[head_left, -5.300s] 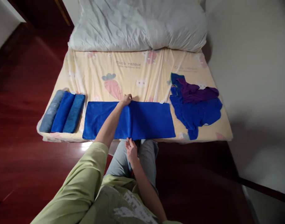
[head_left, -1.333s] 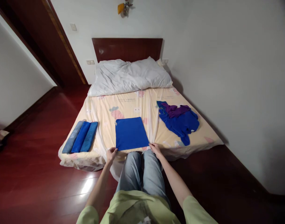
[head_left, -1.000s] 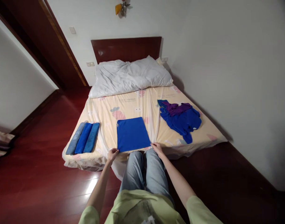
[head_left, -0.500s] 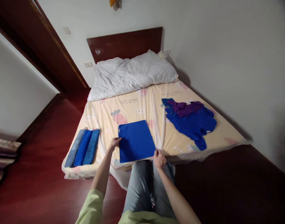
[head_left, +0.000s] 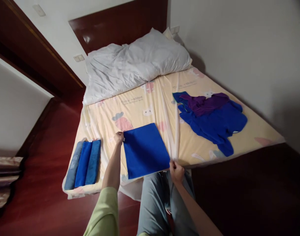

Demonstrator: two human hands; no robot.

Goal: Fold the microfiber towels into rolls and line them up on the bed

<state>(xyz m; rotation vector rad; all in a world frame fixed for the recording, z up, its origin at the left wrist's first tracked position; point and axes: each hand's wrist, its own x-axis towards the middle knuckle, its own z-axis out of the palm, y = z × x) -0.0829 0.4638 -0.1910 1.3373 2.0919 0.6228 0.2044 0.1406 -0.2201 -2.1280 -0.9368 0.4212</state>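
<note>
Up the side goes the left hand (head_left: 119,137), at the near-left corner a second ago, now pinching the folded blue towel (head_left: 146,152) by its far-left corner! Hands well apart, the right hand (head_left: 177,172) clamps the near-right corner; towel flat along the bed (head_left: 164,98)'s near edge.

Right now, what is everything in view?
Bed: 1, pale yellow, centre
Square cloth: 1, blue, near edge
Narrow bundles: 3, grey, blue, teal, left
Crumpled pile: 1, blue and purple, right
Quilt: 1, white, far end
Headboard: 1, brown, behind quilt
Door: 1, brown, upper left
Wall plates: 3, white, background
Striped fabric: 1, beige, left edge
Floor: 1, dark red, below
Walls: 3, white, background
Jeans: 1 pair, blue, bottom
Sleeve: 1, green, bottom
Left grip: 1, bare, cloth's far-left corner
Right grip: 1, bare, cloth's near-right corner
</note>
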